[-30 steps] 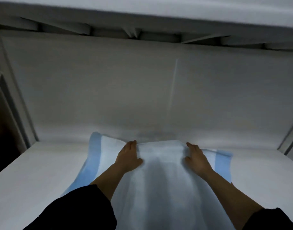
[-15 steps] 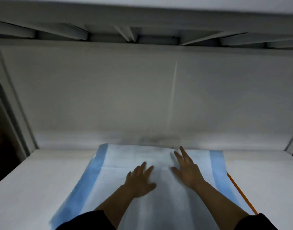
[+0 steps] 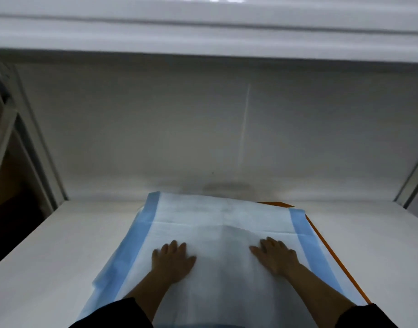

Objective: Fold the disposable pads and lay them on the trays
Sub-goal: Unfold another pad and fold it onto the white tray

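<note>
- Near: the left hand (image 3: 172,261) and right hand (image 3: 277,258) lie flat on the pad (image 3: 217,230), fingers (image 3: 173,247) straight and slightly spread, pressing, pinching nothing.
- The pad lies on the white surface (image 3: 61,245), over an orange tray (image 3: 321,237) that shows only along the pad's right and far-right edges.
- Risk: the pad sits off to the left of the tray; pressing could slide it further or set creases.
- Far: a white wall (image 3: 203,126).
</note>
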`<state>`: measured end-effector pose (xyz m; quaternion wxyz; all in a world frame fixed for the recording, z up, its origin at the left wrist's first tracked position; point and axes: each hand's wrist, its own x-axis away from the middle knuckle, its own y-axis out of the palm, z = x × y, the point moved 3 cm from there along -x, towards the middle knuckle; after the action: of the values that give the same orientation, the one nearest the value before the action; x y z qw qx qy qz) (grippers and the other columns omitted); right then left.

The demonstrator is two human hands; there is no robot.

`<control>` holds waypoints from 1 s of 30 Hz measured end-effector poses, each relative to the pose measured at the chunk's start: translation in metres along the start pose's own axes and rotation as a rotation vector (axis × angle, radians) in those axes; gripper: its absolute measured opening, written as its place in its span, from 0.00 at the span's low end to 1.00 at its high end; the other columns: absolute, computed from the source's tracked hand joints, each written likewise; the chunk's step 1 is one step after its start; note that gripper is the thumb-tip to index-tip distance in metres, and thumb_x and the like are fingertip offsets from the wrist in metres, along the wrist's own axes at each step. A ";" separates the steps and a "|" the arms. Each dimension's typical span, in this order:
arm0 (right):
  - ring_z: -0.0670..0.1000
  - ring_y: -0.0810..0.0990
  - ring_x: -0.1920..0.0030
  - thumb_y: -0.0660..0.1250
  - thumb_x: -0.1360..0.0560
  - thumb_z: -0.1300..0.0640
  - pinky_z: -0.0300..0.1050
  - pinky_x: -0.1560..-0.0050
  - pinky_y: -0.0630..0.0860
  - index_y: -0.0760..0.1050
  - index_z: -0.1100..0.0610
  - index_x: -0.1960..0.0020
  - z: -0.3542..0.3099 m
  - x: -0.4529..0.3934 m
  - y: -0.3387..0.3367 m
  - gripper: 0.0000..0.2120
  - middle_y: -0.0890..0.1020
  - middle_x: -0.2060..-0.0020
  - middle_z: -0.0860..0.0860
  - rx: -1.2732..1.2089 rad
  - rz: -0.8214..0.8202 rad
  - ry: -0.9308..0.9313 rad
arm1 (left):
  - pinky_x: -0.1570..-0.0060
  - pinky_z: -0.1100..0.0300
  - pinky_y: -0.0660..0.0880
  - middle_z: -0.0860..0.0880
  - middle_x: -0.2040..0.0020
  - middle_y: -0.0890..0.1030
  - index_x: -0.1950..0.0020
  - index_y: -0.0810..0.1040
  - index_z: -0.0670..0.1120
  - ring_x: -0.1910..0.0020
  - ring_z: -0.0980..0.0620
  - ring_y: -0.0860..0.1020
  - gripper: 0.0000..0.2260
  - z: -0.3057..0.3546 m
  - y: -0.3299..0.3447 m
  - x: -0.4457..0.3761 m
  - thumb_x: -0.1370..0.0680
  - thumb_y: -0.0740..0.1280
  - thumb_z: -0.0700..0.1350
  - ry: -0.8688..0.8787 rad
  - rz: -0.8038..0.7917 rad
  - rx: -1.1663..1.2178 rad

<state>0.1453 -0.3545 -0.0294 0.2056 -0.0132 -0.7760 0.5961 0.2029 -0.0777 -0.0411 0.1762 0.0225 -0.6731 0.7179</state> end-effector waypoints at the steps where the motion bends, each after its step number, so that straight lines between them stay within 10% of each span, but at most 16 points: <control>1: 0.56 0.56 0.25 0.46 0.22 0.35 0.57 0.29 0.55 0.58 0.52 0.25 -0.004 0.007 -0.002 0.32 0.58 0.25 0.51 0.005 -0.006 0.001 | 0.30 0.43 0.54 0.46 0.25 0.61 0.27 0.61 0.52 0.27 0.44 0.60 0.27 -0.007 -0.003 0.006 0.22 0.49 0.64 -0.016 0.003 0.004; 14: 0.55 0.51 0.24 0.49 0.22 0.35 0.55 0.27 0.54 0.49 0.51 0.22 -0.111 0.107 0.055 0.34 0.51 0.23 0.51 0.131 -0.103 -0.260 | 0.34 0.44 0.62 0.48 0.30 0.68 0.31 0.65 0.51 0.30 0.45 0.64 0.22 -0.083 0.003 0.123 0.22 0.54 0.58 0.011 -0.098 -0.079; 21: 0.54 0.47 0.23 0.50 0.23 0.34 0.55 0.26 0.47 0.47 0.50 0.22 -0.146 0.146 0.083 0.35 0.50 0.23 0.49 0.128 -0.123 -0.330 | 0.26 0.45 0.46 0.47 0.22 0.39 0.23 0.45 0.57 0.23 0.42 0.41 0.30 -0.119 0.015 0.152 0.21 0.55 0.58 -0.172 -0.026 0.071; 30: 0.52 0.51 0.24 0.61 0.25 0.38 0.54 0.27 0.51 0.49 0.51 0.23 -0.186 0.167 0.097 0.38 0.52 0.23 0.49 0.115 -0.139 -0.537 | 0.34 0.46 0.67 0.39 0.31 0.65 0.23 0.50 0.45 0.34 0.38 0.68 0.39 -0.145 0.009 0.157 0.27 0.69 0.51 -0.446 0.132 0.705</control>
<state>0.0328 -0.1113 -0.0309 0.0335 0.2098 -0.7668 0.6057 0.0833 0.0977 -0.0210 -0.0387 0.1933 -0.4080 0.8915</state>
